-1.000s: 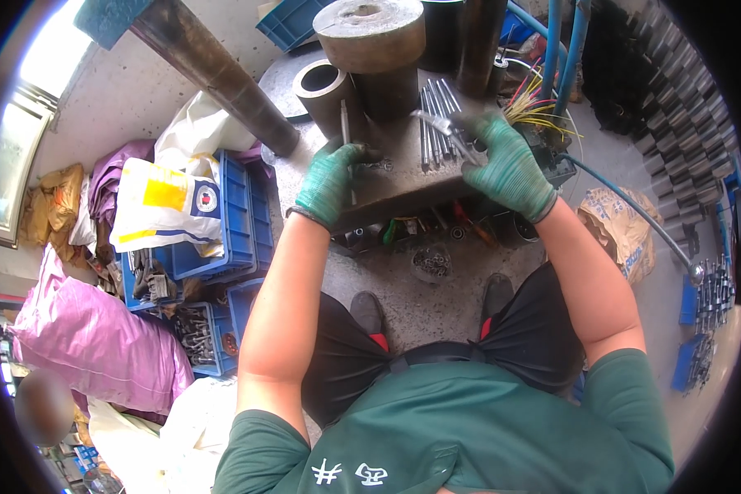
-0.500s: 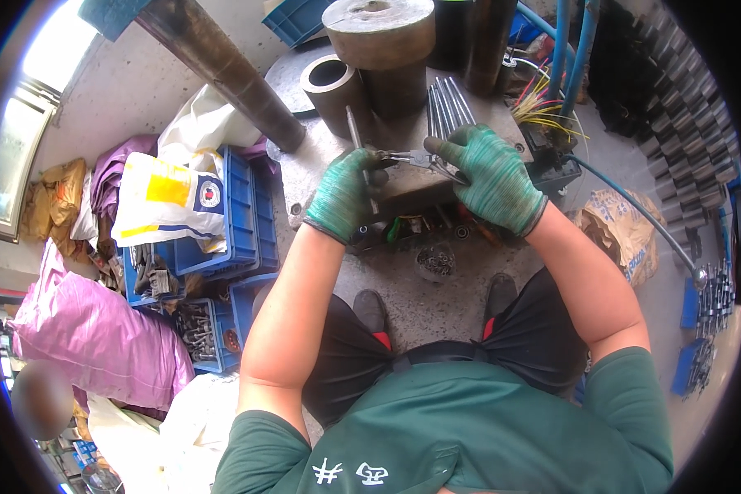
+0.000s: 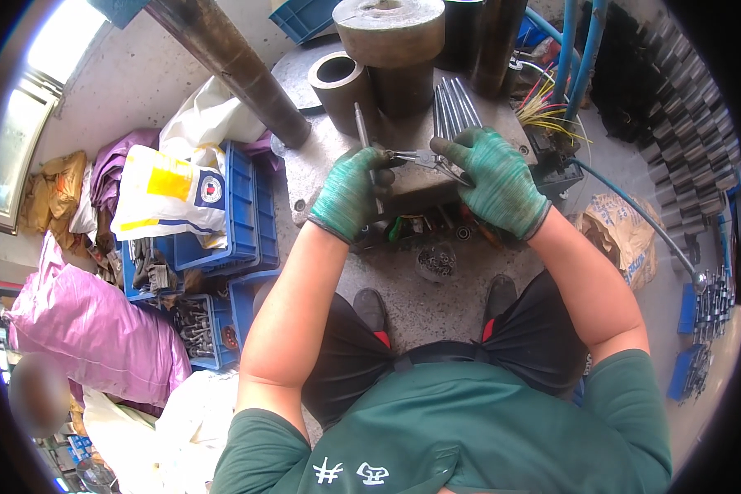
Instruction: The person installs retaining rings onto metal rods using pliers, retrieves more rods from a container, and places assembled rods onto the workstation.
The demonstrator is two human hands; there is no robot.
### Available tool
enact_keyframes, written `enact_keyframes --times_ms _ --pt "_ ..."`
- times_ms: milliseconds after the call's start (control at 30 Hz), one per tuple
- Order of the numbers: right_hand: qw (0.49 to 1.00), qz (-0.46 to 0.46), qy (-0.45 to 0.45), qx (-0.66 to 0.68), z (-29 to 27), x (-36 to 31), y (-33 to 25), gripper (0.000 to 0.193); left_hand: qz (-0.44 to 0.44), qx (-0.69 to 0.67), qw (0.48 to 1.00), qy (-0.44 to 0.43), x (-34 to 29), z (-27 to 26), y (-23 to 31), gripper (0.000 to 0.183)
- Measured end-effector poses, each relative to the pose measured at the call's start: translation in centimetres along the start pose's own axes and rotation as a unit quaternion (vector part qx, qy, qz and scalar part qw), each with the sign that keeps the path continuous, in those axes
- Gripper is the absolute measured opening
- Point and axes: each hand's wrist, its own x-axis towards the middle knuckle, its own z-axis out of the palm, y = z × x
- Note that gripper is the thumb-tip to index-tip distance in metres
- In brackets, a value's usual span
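Observation:
In a green work glove, my left hand is closed around a thin metal rod that stands nearly upright. My right hand, gloved the same way, grips a pair of pliers by the handles. The pliers' jaws point left and reach the fingertips of my left hand; whatever small part may be between them is too small to make out. Just beyond my right hand, several similar metal rods lie side by side on a heavy metal block.
A thick steel column, a short hollow cylinder and a round metal head rise from the block. Coloured wires lie at the right. Blue crates and a purple sack stand left. A container of small parts sits below.
The view has shifted slightly, so the block and rods appear a little lower and further right. Both hands keep their holds; the pliers have tilted a little, handles downward.

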Motion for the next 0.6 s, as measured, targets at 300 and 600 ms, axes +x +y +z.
enact_keyframes --times_ms 300,600 --pt "0.967 0.123 -0.003 0.225 -0.8 -0.4 1.3 0.05 0.136 0.229 0.964 -0.003 -1.7 1.5 0.8 0.026" --pt "0.948 0.201 -0.045 0.244 -3.0 0.1 1.1 0.049 0.245 0.367 0.897 0.006 -1.6 0.4 0.1 0.03"
